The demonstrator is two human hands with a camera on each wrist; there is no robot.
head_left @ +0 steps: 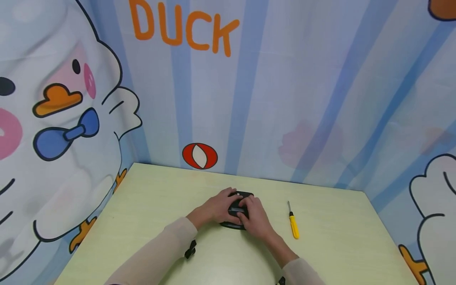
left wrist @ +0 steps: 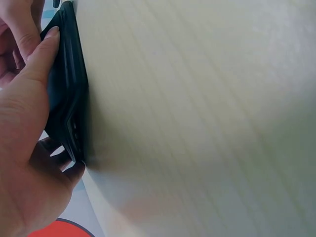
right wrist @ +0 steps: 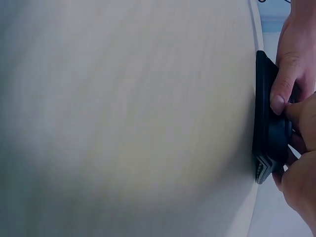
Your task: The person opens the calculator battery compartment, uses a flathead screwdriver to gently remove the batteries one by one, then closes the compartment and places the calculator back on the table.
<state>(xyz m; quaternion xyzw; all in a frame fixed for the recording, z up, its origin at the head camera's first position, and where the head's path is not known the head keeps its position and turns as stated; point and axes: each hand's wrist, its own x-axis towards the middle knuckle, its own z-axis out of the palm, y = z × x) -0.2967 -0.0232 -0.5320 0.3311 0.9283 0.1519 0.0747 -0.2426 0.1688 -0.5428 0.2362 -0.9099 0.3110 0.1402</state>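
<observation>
A flat black device [head_left: 235, 209] with slanted sides and a raised middle lies on the table between both hands; its exact kind is unclear. My left hand [head_left: 223, 206] grips its left side, the thumb along the near part and the fingers at the far edge. From the other side my right hand [head_left: 255, 217] holds it, thumb near the left thumb and fingers bent over the top. In the right wrist view the device [right wrist: 265, 123] shows a thin wide base under a thicker block. Both hands cover much of its upper face.
A screwdriver [head_left: 293, 226] with a yellow handle lies right of the hands, its tip toward the back. The pale wooden table [head_left: 171, 186] ends at a printed curtain [head_left: 270, 99] with duck pictures, which also hangs along both sides.
</observation>
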